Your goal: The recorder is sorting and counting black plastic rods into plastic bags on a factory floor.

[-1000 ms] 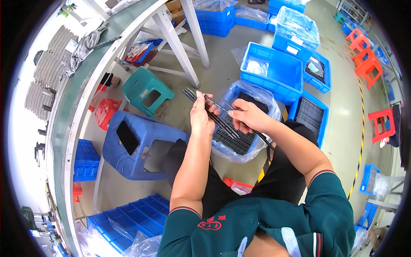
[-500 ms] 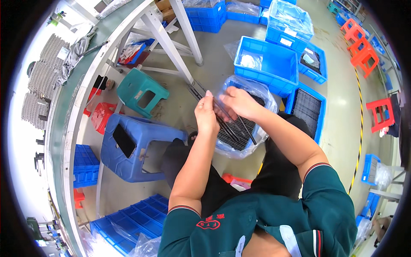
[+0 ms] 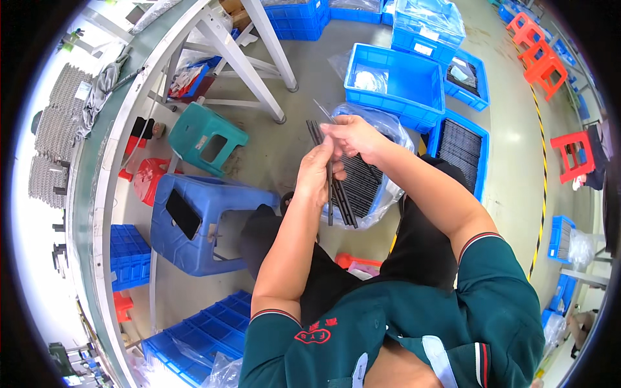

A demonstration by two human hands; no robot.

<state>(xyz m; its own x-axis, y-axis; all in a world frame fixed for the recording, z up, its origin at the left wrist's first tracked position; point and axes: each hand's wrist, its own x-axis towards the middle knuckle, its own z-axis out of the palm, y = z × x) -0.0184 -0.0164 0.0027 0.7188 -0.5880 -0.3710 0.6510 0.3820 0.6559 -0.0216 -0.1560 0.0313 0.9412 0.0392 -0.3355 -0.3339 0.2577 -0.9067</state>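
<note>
My left hand (image 3: 314,171) is closed round a small bundle of thin black rods (image 3: 341,205), which stick out above and below the fingers. Close against it, my right hand (image 3: 359,137) is closed with its fingertips by the upper part of the bundle. A thin rod (image 3: 323,111) slants up to the left from the right fingers. Beneath both hands stands a blue bin lined with a clear plastic bag (image 3: 396,134). Rows of similar black rods (image 3: 362,189) lie in it, partly hidden by my hands.
Beyond the lined bin is an open blue crate (image 3: 414,103) with clear plastic inside. Another blue crate (image 3: 482,181) of black rods stands to its right. On my left, a blue stool (image 3: 223,194) carries a black phone (image 3: 184,214), near a green stool (image 3: 187,129) and a long workbench (image 3: 97,187).
My hands have come closer together. The bundle in my left hand has swung from a slant to nearly upright, and its lower ends have shifted left over the bin's near edge.
</note>
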